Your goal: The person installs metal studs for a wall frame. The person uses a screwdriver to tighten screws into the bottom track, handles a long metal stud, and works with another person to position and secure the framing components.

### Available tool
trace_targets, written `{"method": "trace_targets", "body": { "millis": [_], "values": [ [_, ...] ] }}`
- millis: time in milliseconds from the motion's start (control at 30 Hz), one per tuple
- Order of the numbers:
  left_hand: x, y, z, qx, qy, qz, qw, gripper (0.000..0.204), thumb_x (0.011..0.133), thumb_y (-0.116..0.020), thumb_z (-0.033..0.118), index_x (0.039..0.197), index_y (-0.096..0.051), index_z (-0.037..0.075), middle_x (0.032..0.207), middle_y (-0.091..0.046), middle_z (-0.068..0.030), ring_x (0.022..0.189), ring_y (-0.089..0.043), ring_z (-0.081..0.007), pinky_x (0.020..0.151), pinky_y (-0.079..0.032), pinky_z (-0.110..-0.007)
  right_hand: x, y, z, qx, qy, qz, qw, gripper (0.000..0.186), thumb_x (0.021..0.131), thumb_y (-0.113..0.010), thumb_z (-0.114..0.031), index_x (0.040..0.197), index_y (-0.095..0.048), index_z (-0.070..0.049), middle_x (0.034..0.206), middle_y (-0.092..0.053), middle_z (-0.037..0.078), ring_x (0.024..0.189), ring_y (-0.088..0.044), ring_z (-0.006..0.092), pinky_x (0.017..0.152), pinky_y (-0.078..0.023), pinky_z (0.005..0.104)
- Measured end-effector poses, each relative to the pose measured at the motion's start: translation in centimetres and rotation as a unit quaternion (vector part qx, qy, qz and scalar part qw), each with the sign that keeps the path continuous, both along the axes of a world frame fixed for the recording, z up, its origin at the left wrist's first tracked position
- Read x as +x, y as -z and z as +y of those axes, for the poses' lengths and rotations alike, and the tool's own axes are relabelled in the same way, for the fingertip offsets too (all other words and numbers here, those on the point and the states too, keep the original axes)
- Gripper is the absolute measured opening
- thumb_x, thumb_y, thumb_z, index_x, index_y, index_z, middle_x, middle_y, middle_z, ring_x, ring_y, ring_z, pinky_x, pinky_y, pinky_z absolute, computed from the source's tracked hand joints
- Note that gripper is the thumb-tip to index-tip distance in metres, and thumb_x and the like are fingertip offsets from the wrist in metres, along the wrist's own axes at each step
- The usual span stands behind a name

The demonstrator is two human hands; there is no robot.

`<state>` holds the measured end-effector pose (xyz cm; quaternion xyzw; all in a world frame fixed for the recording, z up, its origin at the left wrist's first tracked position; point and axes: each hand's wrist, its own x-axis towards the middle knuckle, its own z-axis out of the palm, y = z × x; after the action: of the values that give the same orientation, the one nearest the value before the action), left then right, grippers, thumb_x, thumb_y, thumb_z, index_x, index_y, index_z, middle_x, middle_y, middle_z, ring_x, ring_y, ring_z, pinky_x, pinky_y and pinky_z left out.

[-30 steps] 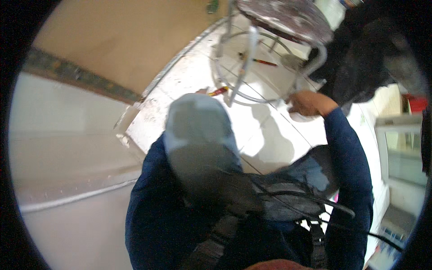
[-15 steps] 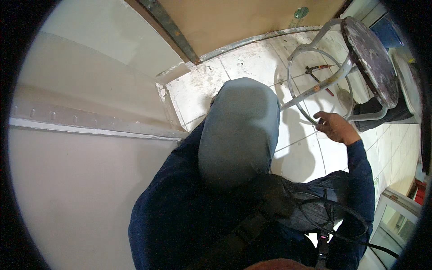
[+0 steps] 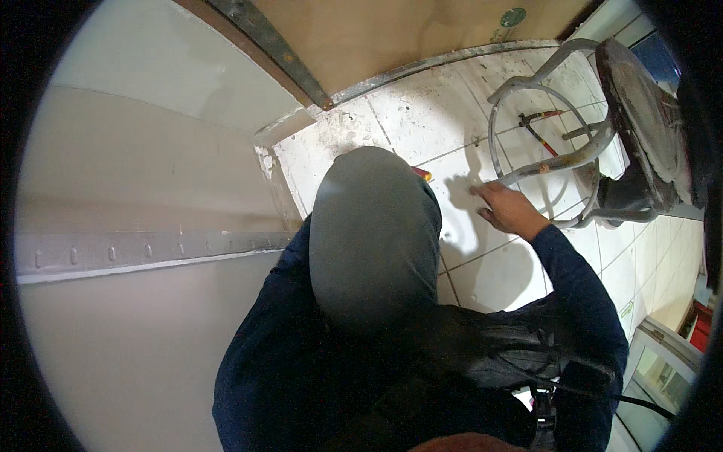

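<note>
My right hand [image 3: 506, 207] is open over the white tiled floor [image 3: 407, 113], fingers loosely bent and apart, beside the lower end of a metal leg of the stool [image 3: 625, 113]; whether it touches the leg I cannot tell. My left hand is hidden behind my raised knee [image 3: 369, 233]. The yellow-and-red end of a tool [image 3: 422, 173] shows just past that knee; what holds it, if anything, is hidden. The stool has a dark, stained seat and tubular legs with a ring. A long-handled tool with red-and-black handles [image 3: 538, 132] lies within that ring.
A pale wall [image 3: 113, 173] with a metal strip runs along my left. Ahead stands a brown board [image 3: 422, 34] with a metal upright and bottom track. Dark cloth [image 3: 621, 200] is behind the stool. A glazed white frame [image 3: 655, 369] is at the lower right.
My right hand has moved left toward the lower end of the stool leg. The stool shows further right in the view. The yellow-and-red tool end has come back into sight beside my knee.
</note>
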<state>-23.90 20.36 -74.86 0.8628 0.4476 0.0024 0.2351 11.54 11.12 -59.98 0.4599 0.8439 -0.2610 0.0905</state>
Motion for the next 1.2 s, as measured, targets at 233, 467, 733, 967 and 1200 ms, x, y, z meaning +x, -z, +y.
{"method": "trace_targets", "body": {
  "millis": [233,467,733,967,1200],
  "values": [
    [-0.5,-9.7,4.4,0.214,-0.057,-0.192,0.956,0.017,0.079,-0.062,0.026,0.086,-0.071,0.013,0.084,-0.067,-0.0077,0.079,-0.063,-0.025,0.07,-0.05,-0.034,-8.5,2.1,9.4,0.003,0.105,0.139,0.985,0.065,0.083,-0.063,-0.036,0.135,-0.033,-0.009,0.11,-0.057,0.021,0.096,-0.059,0.0321,0.085,-0.048,0.038],
    [-2.0,-13.5,7.5,0.312,-0.082,-0.243,0.915,0.018,0.078,-0.065,0.026,0.088,-0.069,0.012,0.089,-0.067,-0.0085,0.084,-0.062,-0.0277,0.074,-0.049,-0.036,-12.8,-1.7,17.4,-0.208,0.218,0.271,0.914,0.049,0.082,-0.063,-0.048,0.112,-0.051,-0.011,0.075,-0.051,0.002,0.059,-0.048,0.0091,0.043,-0.037,0.0207],
    [-5.1,-26.3,9.3,0.329,-0.447,-0.128,0.822,0.029,0.078,-0.058,0.033,0.077,-0.069,0.007,0.077,-0.066,-0.0161,0.073,-0.063,-0.0324,0.07,-0.049,-0.04,-14.0,-1.9,25.0,-0.087,0.183,0.395,0.896,0.033,0.083,-0.063,-0.04,0.097,-0.062,-0.01,0.066,-0.052,-0.002,0.05,-0.042,0.0065,0.042,-0.032,0.0218],
    [-8.2,-27.9,11.9,0.134,-0.37,0.159,0.905,0.06,0.082,-0.052,0.054,0.071,-0.067,-0.003,0.071,-0.064,-0.0175,0.06,-0.063,-0.0291,0.069,-0.05,-0.04,-15.5,2.9,29.1,-0.205,0.231,0.552,0.774,0.033,0.083,-0.063,-0.039,0.093,-0.063,-0.007,0.062,-0.05,-0.002,0.052,-0.043,0.0075,0.043,-0.033,0.0233],
    [-7.6,-23.2,12.5,-0.124,-0.609,-0.252,0.742,0.071,0.076,-0.067,0.051,0.12,-0.044,0.0,0.106,-0.055,-0.0168,0.088,-0.059,-0.0227,0.072,-0.051,-0.037,-17.9,3.3,28.5,-0.275,0.265,0.58,0.72,0.032,0.086,-0.059,-0.039,0.083,-0.059,-0.007,0.061,-0.049,-0.002,0.047,-0.039,0.0062,0.04,-0.029,0.0212]
  ]
}}
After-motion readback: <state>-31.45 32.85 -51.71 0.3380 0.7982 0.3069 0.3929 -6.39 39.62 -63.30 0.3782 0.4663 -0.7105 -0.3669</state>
